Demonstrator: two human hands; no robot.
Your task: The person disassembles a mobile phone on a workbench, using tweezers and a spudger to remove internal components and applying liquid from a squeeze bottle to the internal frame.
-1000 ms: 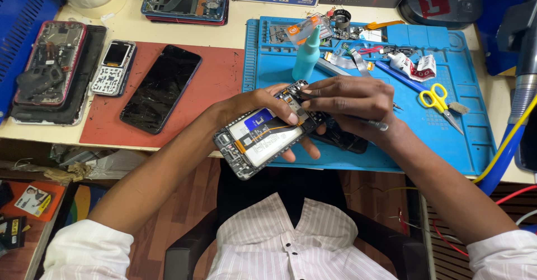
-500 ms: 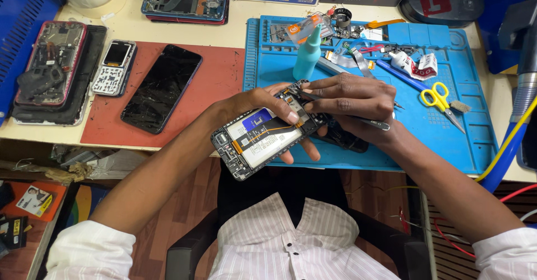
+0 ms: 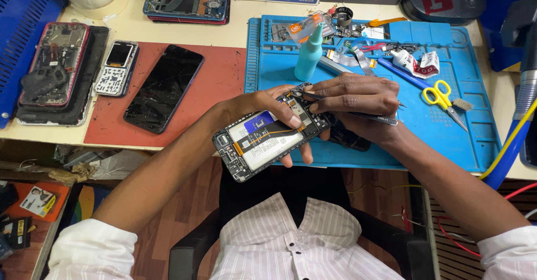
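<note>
Opened phone point(image 3: 268, 143) lies diagonally, top end toward upper right.

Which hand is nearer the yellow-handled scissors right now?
Right. The right hand is just left of the scissors on the blue mat; the left hand sits farther left, holding the opened phone.

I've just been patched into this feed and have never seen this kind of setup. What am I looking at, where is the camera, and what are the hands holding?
There is no machine here: a person works with bare hands, and the one camera sits on their head, looking down at a workbench. The left hand holds an opened phone with its back off, the battery and circuit parts showing. The right hand grips slim metal tweezers whose tip rests at the phone's upper end. Beneath lies a blue work mat with a teal bottle, yellow scissors and small parts. To the left, a red mat carries a cracked black phone and a small keypad phone.
</note>
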